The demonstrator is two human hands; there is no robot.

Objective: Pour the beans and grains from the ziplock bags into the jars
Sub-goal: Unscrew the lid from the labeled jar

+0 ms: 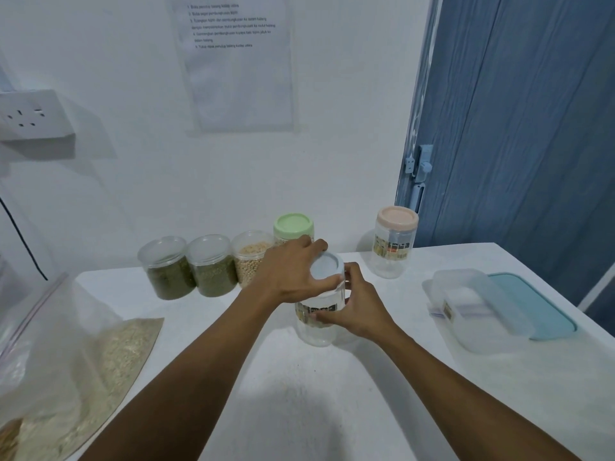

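Fingers of the left hand curl over the pale blue lid of an empty clear jar, gripping it from above; the right hand clasps the jar's body just below. Behind the left hand stands a green-lidded jar, three filled jars left of it. A ziplock bag of pale grain lies well left of the left forearm.

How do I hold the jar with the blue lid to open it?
Hold the clear jar round its middle from the right, as the right hand does: it stands upright and round. Clamp the flat blue lid from above, like the left hand.
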